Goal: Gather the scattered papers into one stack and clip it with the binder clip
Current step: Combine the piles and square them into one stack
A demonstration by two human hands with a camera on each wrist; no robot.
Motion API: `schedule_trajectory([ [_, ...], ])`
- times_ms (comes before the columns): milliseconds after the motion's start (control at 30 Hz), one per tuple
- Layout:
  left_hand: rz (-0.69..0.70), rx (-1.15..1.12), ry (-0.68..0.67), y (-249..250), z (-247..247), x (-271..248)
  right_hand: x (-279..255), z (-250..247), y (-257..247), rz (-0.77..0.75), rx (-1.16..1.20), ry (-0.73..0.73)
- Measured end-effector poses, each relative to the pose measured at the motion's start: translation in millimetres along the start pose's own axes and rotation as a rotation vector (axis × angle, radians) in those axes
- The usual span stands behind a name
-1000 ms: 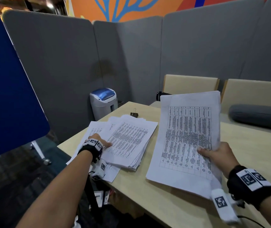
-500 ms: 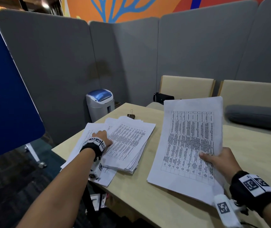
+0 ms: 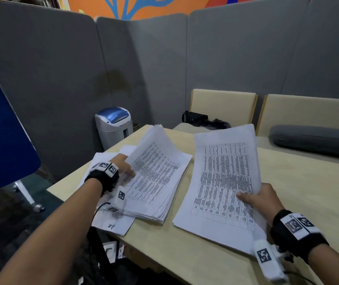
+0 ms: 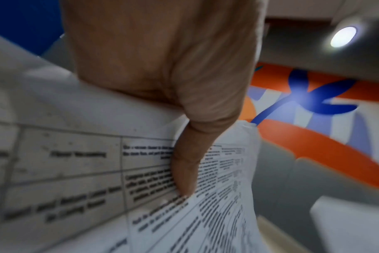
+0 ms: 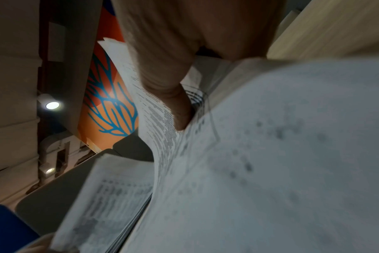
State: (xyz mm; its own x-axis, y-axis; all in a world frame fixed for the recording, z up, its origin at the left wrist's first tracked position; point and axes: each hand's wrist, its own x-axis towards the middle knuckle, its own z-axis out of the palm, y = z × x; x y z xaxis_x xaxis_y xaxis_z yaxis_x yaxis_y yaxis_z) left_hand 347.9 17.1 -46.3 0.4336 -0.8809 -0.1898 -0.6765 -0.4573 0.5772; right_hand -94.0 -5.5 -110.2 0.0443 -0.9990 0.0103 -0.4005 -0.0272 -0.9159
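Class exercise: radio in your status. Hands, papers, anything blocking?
Left hand lifting thick stack off table. Right hand gripping second bundle. Loose sheets underneath. Binder clip not visible. Nothing blocking.

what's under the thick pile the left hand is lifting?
Loose white sheets lie under the thick pile on the table, poking out at its near and left sides. The left hand raises the pile's left edge; anything beneath its middle is covered.

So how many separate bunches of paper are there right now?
3: a thick pile the left hand is lifting, a sheaf in the right hand, and loose sheets flat under the pile. More may be hidden beneath.
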Motion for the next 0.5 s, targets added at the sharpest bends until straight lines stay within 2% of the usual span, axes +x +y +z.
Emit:
schedule_trajectory([
  [133,0.181,-0.349,-0.059,19,-20,-16,-2,-11,11,0.103,0.045,-0.046],
  [200,0.249,-0.576,-0.095,36,-21,-32,-10,-18,11,0.136,0.136,-0.052],
  [267,0.281,-0.709,-0.148,53,-12,-46,-18,-21,11,0.154,0.287,-0.075],
  [400,0.267,-0.751,-0.362,81,19,-64,-23,-26,15,0.156,0.566,-0.112],
  [467,0.253,-0.675,-0.465,96,37,-76,-27,-30,12,0.096,0.631,-0.109],
  [500,0.251,-0.644,-0.474,102,46,-80,-30,-32,8,0.057,0.649,-0.108],
])
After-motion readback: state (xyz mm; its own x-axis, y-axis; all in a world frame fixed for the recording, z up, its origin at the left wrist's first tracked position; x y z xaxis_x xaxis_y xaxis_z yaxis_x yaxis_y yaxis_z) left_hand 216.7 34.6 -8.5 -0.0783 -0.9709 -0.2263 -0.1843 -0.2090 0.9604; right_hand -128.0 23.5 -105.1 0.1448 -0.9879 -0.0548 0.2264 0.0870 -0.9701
